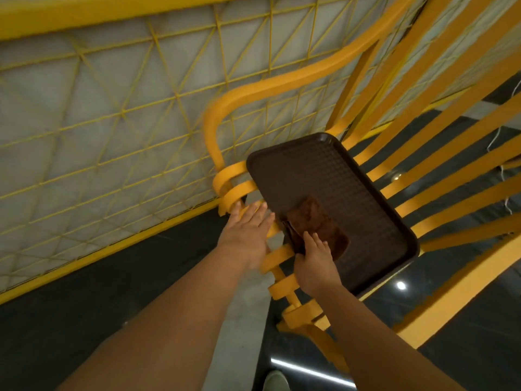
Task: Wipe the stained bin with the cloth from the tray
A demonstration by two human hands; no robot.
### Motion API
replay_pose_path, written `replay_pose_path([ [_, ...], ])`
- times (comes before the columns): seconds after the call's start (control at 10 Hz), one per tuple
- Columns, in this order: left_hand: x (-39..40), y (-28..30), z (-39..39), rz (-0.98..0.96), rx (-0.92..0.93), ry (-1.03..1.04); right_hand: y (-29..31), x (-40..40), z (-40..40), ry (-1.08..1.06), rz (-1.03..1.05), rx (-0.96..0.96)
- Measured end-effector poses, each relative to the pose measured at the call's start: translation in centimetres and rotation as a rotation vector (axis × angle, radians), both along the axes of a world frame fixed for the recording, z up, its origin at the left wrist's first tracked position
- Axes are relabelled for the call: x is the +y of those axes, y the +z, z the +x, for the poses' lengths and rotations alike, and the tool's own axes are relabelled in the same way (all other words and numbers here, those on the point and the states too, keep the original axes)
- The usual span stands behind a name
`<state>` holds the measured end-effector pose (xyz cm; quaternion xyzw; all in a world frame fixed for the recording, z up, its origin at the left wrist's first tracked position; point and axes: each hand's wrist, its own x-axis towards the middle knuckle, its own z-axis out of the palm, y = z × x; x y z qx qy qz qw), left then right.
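Nearest: a light shoe (pixel 276 380) at bottom edge, on dark glossy floor (pixel 84 320).

Both forearms reach forward. Right hand (pixel 315 268) rests on the near end of the brown cloth (pixel 318 225), fingers laid over its edge, thumb at the tray rim. Cannot tell whether the grip has closed on the fabric yet; looks like the start of a pick-up.

Left hand (pixel 249 230) hovers just beside the tray's left edge, fingers straight, holding nothing; probably ready to steady the tray.

Cloth lies in the near left part of the dark brown tray (pixel 366 193), which sits across the slats of a yellow chair (pixel 423 176).

Beyond: yellow wire-grid fence (pixel 112 108) on a pale panel. Stained bin not in view.
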<state>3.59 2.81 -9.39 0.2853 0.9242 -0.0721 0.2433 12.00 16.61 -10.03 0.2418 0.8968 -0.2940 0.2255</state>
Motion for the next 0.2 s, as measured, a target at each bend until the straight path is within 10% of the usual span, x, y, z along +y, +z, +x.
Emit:
replay_pose_path([
  [0.2, -9.4, 7.6, 0.4, -0.034, -0.024, 0.163, 3.8, -6.6, -0.5, 0.209, 0.015, -0.061],
])
